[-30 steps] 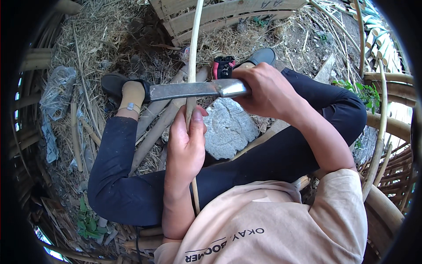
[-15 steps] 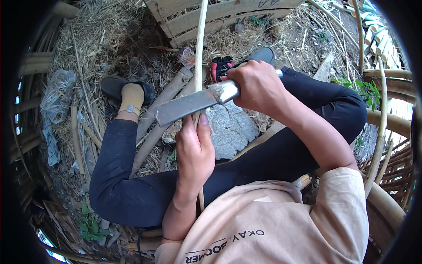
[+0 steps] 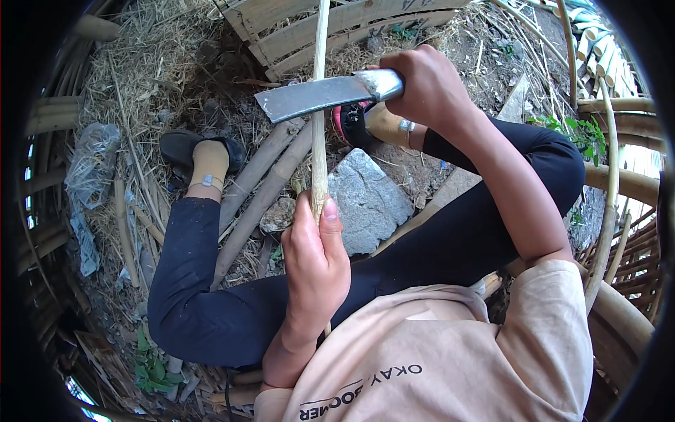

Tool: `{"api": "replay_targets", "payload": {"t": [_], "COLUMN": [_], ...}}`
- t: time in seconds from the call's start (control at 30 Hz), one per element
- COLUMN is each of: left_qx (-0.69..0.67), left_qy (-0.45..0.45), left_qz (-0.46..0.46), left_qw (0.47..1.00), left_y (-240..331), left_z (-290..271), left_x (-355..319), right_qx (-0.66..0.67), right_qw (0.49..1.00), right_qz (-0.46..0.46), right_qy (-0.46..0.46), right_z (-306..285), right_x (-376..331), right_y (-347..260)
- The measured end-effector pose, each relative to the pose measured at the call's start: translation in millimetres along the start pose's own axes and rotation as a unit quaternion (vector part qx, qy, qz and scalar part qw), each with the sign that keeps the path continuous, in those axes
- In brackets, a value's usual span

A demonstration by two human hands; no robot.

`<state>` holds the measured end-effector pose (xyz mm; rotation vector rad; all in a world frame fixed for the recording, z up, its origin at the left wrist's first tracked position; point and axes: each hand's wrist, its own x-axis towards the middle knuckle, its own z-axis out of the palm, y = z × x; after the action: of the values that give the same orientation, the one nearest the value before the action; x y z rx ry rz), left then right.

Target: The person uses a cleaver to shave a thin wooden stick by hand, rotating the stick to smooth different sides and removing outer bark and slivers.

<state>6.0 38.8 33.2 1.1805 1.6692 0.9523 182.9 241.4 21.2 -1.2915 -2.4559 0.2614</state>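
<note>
My left hand (image 3: 316,257) is closed around a long, pale wooden stick (image 3: 318,151), thumb lying along it. The stick runs from beside my shirt up past the top of the view. My right hand (image 3: 430,88) grips a machete (image 3: 313,98) with a broad grey blade and a shiny metal collar; its handle is hidden in my fist. The blade lies across the stick, well beyond my left hand, its squared tip pointing left. Whether the edge touches the wood I cannot tell.
Between my legs are a grey rock (image 3: 369,200) and bamboo poles (image 3: 264,204). A slatted wooden crate (image 3: 302,35) stands ahead. Crumpled clear plastic (image 3: 95,162) lies left on straw-strewn ground. Cut bamboo pieces (image 3: 598,53) are piled far right, beyond a bamboo rail (image 3: 626,190).
The machete has moved away from my left hand, farther up along the stick, with my right hand. My left hand keeps its hold, nearly in place. My right foot now shows more.
</note>
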Motion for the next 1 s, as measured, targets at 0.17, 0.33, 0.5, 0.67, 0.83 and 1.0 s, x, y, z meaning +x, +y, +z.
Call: {"api": "replay_targets", "payload": {"t": [0.17,0.33,0.5,0.67,0.83,1.0], "left_qx": [-0.016,-0.010,-0.124,-0.168,-0.167,-0.159], "left_qy": [0.010,-0.006,-0.044,-0.026,-0.031,-0.046], "left_qz": [-0.003,0.037,-0.002,-0.031,-0.032,-0.027], "left_qw": [1.000,0.999,0.991,0.985,0.985,0.986], "left_y": [1.0,5.1,6.8,-3.5,-8.9,-2.7], "left_z": [-0.3,4.6,-1.1,-3.9,-4.8,4.8], "left_x": [-0.8,-5.4,2.0,12.5,12.3,0.0], "right_qx": [-0.031,-0.044,-0.011,0.054,0.053,0.052], "right_qw": [0.999,0.983,0.976,0.990,0.998,0.999], "right_qz": [0.004,0.153,0.187,0.126,0.030,0.011], "right_qy": [0.023,0.095,0.113,0.037,-0.035,0.011], "right_z": [-2.8,-28.0,-50.5,-23.1,-10.0,-3.6], "right_x": [6.6,20.0,16.9,0.2,-9.3,-10.8], "right_y": [7.8,42.7,48.1,22.2,-11.8,-7.9]}}
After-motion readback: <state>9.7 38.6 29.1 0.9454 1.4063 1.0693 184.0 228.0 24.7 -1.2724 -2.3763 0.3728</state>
